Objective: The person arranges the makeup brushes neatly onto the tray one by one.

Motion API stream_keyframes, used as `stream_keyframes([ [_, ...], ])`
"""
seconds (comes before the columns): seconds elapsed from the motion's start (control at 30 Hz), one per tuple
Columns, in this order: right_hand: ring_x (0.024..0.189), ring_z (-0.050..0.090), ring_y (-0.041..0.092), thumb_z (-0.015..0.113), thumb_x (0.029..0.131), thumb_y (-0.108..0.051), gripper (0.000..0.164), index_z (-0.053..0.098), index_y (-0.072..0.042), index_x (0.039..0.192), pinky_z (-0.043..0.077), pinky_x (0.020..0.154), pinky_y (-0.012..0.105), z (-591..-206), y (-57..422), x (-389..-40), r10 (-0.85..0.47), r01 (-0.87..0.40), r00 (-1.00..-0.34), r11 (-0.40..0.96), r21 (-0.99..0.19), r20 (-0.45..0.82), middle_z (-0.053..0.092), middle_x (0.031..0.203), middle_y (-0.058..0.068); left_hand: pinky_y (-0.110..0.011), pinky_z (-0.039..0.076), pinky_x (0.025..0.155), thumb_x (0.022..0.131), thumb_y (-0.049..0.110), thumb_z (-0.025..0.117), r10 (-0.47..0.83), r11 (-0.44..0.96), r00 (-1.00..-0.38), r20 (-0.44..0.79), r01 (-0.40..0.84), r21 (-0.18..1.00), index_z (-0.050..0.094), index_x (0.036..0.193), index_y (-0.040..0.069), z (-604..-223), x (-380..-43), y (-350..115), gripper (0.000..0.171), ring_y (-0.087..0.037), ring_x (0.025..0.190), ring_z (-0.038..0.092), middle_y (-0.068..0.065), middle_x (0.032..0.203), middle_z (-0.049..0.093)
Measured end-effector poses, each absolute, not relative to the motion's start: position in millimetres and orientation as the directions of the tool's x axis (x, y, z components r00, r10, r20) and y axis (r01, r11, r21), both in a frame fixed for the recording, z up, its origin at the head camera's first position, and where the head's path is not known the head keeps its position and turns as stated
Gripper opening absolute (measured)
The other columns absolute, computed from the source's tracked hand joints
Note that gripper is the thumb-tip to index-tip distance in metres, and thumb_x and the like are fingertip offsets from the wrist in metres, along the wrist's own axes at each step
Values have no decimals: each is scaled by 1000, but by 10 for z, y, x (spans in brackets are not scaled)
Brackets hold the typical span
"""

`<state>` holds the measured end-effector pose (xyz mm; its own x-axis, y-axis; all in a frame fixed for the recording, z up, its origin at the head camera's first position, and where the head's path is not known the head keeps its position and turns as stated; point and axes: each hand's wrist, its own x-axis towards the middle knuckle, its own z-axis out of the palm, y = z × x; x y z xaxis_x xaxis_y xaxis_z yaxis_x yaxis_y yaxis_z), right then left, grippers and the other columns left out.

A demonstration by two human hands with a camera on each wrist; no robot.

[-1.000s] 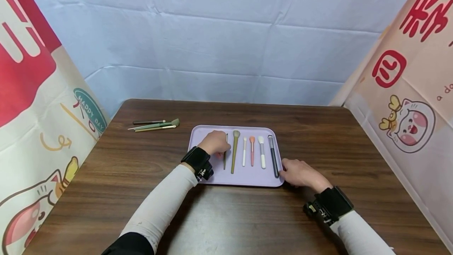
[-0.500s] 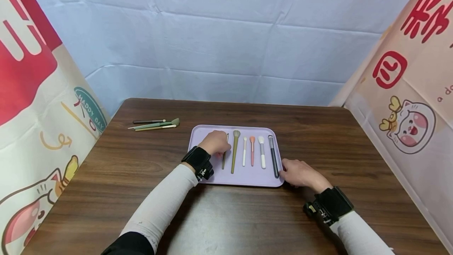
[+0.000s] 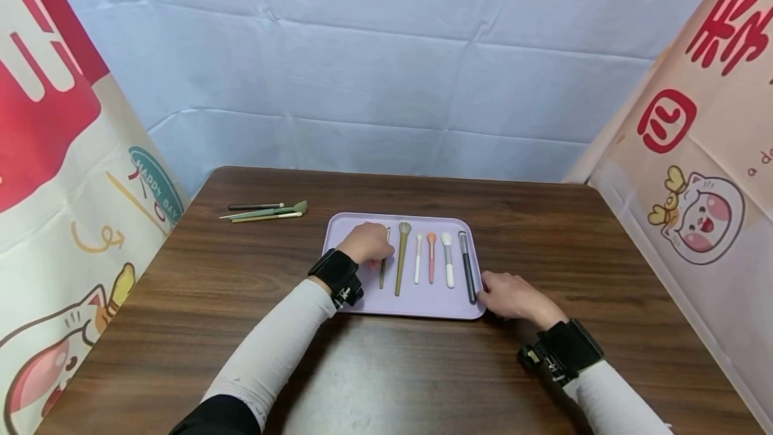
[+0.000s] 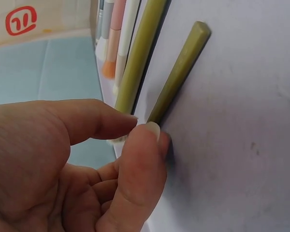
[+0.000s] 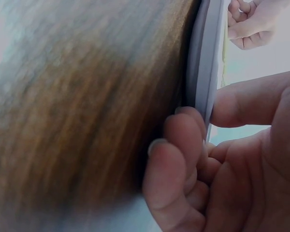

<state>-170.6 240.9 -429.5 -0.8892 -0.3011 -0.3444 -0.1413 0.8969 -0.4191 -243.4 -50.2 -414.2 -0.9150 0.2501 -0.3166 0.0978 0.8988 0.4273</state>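
On the lavender tray [image 3: 417,305] lies a row of makeup brushes. My left hand [image 3: 366,244] pinches the thin olive makeup brush [image 3: 383,274] at the row's left end, between thumb and index finger; its middle is hidden by the fingers. In the left wrist view, the handle [image 4: 181,70] points up and away from the fingertips, close over the tray. Beside it lies a thicker olive brush [image 3: 401,260]. At the tray's front right corner, my right hand [image 3: 512,295] grips the rim, thumb on top and fingers curled below, as the right wrist view shows.
Further right on the tray are a small white brush [image 3: 418,260], a pink brush [image 3: 431,259], a white-and-grey brush [image 3: 448,262] and a dark brush [image 3: 468,270]. Several green and dark brushes [image 3: 266,211] lie in a bunch on the wooden table [image 3: 272,267], back left.
The thin olive brush's lower end has swung slightly left in my left hand, so it now leans a little. My right hand has stayed at the tray's corner.
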Motion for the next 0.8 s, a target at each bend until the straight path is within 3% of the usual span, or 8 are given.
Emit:
stream_keyframes([
  [0.27,56,56,17,57,97,-17,8,58,-9,96,44,51,31,-4298,2409,-1707,-296,-133,-887,899,-418,-355,56,70,3,-26,40,47,96,23,62,219,917,-935,-281,98,387,51,64,13,-4097,-2426,-563,35,-17,51,62,1,54,51],
  [0.6,56,56,17,57,98,-17,9,59,-9,96,44,51,31,-4297,2411,-1713,-301,-138,-885,898,-418,-354,56,70,3,-29,42,50,96,29,63,225,930,-936,-269,123,348,54,68,13,-4059,-2433,-661,33,-15,50,54,0,58,57],
  [0.8,56,56,17,57,97,-16,8,58,-9,95,44,51,31,-4299,2410,-1715,-301,-138,-884,898,-417,-356,56,69,3,-29,32,51,95,26,62,240,937,-938,-250,156,313,43,64,14,-4053,-2460,-740,38,-14,50,42,3,55,43],
])
